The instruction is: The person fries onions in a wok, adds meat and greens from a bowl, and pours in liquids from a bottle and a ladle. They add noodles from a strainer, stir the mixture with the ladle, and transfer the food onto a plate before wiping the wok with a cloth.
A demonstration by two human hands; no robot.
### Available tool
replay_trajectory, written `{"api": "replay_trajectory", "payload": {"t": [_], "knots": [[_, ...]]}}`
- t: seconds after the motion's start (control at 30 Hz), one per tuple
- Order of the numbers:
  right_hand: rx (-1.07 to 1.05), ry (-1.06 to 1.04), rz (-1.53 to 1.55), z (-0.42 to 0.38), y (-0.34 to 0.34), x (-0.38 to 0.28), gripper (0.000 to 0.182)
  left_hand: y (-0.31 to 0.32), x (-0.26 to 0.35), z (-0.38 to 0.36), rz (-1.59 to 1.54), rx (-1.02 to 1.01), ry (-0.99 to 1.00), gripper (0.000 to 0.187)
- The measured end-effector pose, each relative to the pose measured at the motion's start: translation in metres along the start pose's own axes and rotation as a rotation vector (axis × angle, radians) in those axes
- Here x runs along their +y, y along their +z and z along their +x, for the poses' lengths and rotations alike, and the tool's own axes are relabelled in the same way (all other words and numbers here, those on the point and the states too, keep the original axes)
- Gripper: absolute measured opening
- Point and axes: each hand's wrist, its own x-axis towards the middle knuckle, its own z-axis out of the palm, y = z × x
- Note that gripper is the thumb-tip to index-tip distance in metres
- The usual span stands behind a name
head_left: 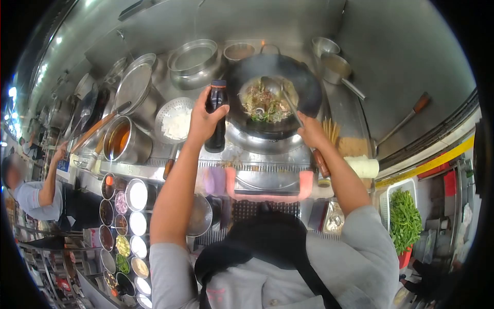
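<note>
My left hand [208,117] is wrapped round a dark sauce bottle [216,135] with a dark cap, held upright just left of the wok. In my right hand [312,133] is a long metal ladle [290,103] with a wooden handle end below my fist. The ladle's head dips into the stir-fried food [265,105], a mix of pale strands and green pieces. That food lies in a large black wok [309,92], from which steam rises. A perforated ladle [177,105] with white pieces in it rests left of the bottle.
A pot of orange-brown liquid [114,147] stands at left, near bowls of ingredients [138,195]. Lidded metal pots [193,59] line the back. At right are a saucepan [334,69] and a basket of greens [404,219]. A co-worker [38,198] works far left.
</note>
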Motion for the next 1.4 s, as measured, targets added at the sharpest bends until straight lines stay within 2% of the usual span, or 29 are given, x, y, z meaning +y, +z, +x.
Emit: {"api": "replay_trajectory", "payload": {"t": [0.1,0.13,0.17,0.3,0.37,0.47,0.57,0.6,0.7,0.77,0.8,0.97,1.0,1.1,1.2,1.27,1.33,1.37,1.4], "knots": [[-0.089,0.103,0.14,-0.01,-0.022,-0.016,0.061,0.002,-0.012,0.006,0.299,-0.134,-0.046,0.079],[-0.087,0.153,0.193,-0.016,-0.026,-0.02,0.06,0.007,-0.014,0.006,0.362,-0.146,0.013,0.076],[-0.084,0.205,0.248,-0.023,-0.027,-0.021,0.06,0.014,-0.017,0.008,0.405,-0.189,-0.008,0.076],[0.052,0.085,0.276,-0.048,-0.031,0.002,0.06,0.047,-0.022,0.022,0.568,-0.34,-0.087,0.077],[0.1,-0.031,0.199,-0.062,-0.032,0.019,0.06,0.06,-0.026,0.025,0.599,-0.396,-0.14,0.077],[-0.011,0.113,-0.026,-0.088,-0.053,-0.009,0.059,0.069,-0.039,0.022,0.48,-0.312,-0.14,0.078],[0.04,-0.05,0.075,-0.096,-0.041,-0.002,0.057,0.067,-0.064,0.017,0.219,-0.214,-0.092,0.08],[-0.016,-0.047,0.082,-0.093,-0.041,-0.005,0.057,0.064,-0.062,0.016,0.118,-0.173,-0.064,0.08],[-0.139,-0.058,0.064,-0.079,-0.04,-0.016,0.057,0.053,-0.053,0.012,0.18,-0.28,-0.11,0.081],[-0.124,-0.098,0.008,-0.062,-0.032,-0.015,0.058,0.051,-0.058,0.013,0.345,-0.289,-0.1,0.081],[0.02,-0.231,-0.015,-0.057,-0.018,-0.001,0.06,0.05,-0.046,0.012,0.406,-0.309,-0.123,0.081],[-0.229,0.107,0.277,-0.063,-0.049,-0.045,0.062,0.062,-0.016,0.021,0.625,-0.442,-0.199,0.082],[-0.305,0.193,0.346,-0.066,-0.052,-0.048,0.062,0.065,-0.019,0.02,0.605,-0.425,-0.197,0.082],[-0.217,-0.049,0.124,-0.056,-0.031,-0.029,0.062,0.073,-0.039,0.018,0.51,-0.358,-0.183,0.081],[-0.03,-0.089,0.026,-0.037,-0.01,-0.01,0.061,0.071,-0.049,0.013,0.277,-0.246,-0.145,0.079],[0.013,-0.03,-0.007,-0.027,-0.006,-0.004,0.06,0.063,-0.044,0.008,0.057,-0.152,-0.1,0.078],[0.017,-0.02,-0.028,-0.02,-0.002,0.001,0.059,0.054,-0.045,0.003,-0.005,-0.027,-0.002,0.077],[-0.001,-0.011,0.037,-0.019,-0.005,0.005,0.059,0.049,-0.046,0.0,-0.036,0.039,0.046,0.077],[-0.023,-0.001,0.099,-0.019,-0.008,0.007,0.058,0.039,-0.031,-0.006,-0.161,0.052,0.012,0.074]]}}
